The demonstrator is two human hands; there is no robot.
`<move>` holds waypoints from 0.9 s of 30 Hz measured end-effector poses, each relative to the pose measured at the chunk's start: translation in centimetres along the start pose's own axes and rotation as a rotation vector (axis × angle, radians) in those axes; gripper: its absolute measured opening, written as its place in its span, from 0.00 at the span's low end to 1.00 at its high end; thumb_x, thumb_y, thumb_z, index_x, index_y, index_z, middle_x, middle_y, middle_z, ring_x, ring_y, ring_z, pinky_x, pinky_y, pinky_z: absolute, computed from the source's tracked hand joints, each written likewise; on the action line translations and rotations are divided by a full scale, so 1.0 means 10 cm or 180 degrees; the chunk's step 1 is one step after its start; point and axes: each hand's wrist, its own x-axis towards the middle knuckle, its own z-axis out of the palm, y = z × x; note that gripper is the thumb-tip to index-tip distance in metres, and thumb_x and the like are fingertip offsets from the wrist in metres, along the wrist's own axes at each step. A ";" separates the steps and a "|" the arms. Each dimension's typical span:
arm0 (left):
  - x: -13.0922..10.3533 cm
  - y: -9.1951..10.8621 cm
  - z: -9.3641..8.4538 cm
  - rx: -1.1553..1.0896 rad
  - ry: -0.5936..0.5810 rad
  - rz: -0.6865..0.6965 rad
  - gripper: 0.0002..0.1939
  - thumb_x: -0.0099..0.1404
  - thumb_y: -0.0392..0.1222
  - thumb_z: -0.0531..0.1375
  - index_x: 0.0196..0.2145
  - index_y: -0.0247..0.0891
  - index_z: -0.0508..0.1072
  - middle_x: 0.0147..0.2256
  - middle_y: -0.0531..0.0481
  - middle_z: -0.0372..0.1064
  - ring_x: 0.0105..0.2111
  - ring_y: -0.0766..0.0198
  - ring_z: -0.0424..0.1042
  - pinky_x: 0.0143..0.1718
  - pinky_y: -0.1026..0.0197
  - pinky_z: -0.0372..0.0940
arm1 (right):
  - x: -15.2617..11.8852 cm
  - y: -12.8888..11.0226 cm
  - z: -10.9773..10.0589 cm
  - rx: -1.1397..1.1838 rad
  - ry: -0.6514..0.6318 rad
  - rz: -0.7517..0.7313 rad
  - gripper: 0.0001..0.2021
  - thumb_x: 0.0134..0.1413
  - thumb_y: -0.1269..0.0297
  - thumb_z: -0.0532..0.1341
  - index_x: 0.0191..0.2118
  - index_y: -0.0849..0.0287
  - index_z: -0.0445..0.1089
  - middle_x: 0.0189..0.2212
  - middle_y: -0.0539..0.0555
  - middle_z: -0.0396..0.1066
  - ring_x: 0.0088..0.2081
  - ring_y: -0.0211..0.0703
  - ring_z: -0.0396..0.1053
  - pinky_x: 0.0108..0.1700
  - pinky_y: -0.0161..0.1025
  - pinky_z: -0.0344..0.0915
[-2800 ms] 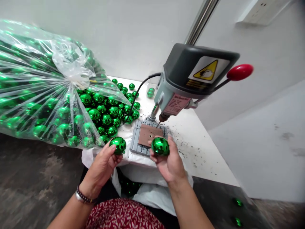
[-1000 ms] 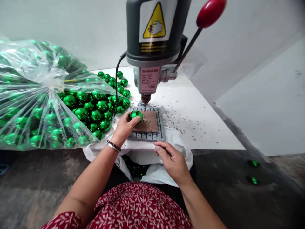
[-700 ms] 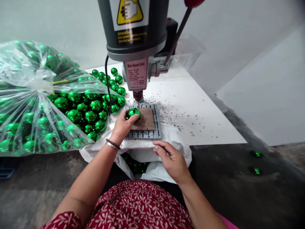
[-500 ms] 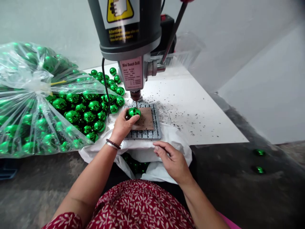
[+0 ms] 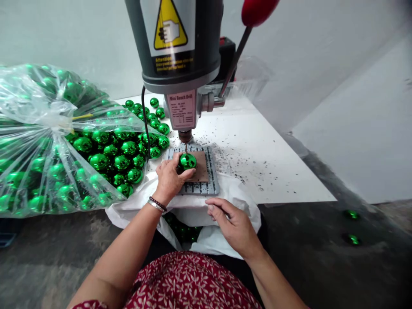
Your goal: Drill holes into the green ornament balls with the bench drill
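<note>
My left hand (image 5: 172,177) is closed around a shiny green bauble (image 5: 188,161), thumb in front and fingers on its left side. The bauble sits on a brown board (image 5: 202,171) on the slotted grey base plate (image 5: 212,186) of a bench drill (image 5: 182,109). Right above the bauble is the thin drill bit (image 5: 186,148), its tip at or very near the top. Over the near edge of a white cloth or bag (image 5: 238,189), my right hand (image 5: 233,223) has its fingers curled, thumb against the forefinger. What they hold, if anything, is hidden.
A large clear plastic bag (image 5: 58,116) of green baubles fills the left, with loose baubles (image 5: 154,102) beside it. Dark shavings litter the white table (image 5: 273,171). The drill's red-knobbed lever (image 5: 236,60) rises at right. More baubles (image 5: 185,231) lie in the white bag; two (image 5: 353,239) are on the floor.
The bauble in my left hand has moved slightly right and nearer on the board, under the bit. My view has shifted a little. The right hand keeps its curled pose.
</note>
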 end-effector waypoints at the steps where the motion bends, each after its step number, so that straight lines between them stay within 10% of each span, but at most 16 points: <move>1: 0.00 -0.01 0.01 0.0017 0.0001 0.0020 0.27 0.55 0.51 0.67 0.52 0.43 0.73 0.35 0.46 0.72 0.43 0.48 0.67 0.52 0.52 0.55 | 0.02 -0.06 -0.01 -0.0022 -0.0009 -0.0029 0.19 0.55 0.48 0.57 0.40 0.56 0.75 0.26 0.52 0.73 0.28 0.33 0.69 0.33 0.32 0.67; 8: -0.01 -0.09 0.08 0.0034 0.0029 0.0134 0.28 0.57 0.52 0.65 0.54 0.42 0.71 0.36 0.45 0.71 0.42 0.49 0.66 0.50 0.52 0.57 | 0.77 -0.57 0.03 -0.0903 0.0387 -0.0724 0.19 0.53 0.55 0.58 0.50 0.51 0.71 0.48 0.54 0.71 0.45 0.40 0.68 0.55 0.44 0.66; 17: -0.01 -0.19 0.03 -0.0362 -0.0252 0.0267 0.33 0.53 0.34 0.60 0.59 0.36 0.67 0.47 0.39 0.72 0.49 0.47 0.67 0.56 0.47 0.57 | 1.44 -0.68 -0.04 -0.1402 -0.0611 -0.0214 0.20 0.41 0.56 0.66 0.44 0.53 0.75 0.35 0.50 0.75 0.34 0.36 0.68 0.45 0.39 0.65; 27: -0.03 -0.40 0.07 -0.2392 0.0749 -0.0765 0.27 0.56 0.30 0.51 0.54 0.35 0.71 0.47 0.44 0.74 0.42 0.64 0.72 0.51 0.59 0.65 | 1.54 -0.72 -0.15 -0.1281 -0.1137 0.0420 0.30 0.46 0.53 0.63 0.57 0.57 0.67 0.44 0.55 0.74 0.33 0.33 0.67 0.34 0.32 0.63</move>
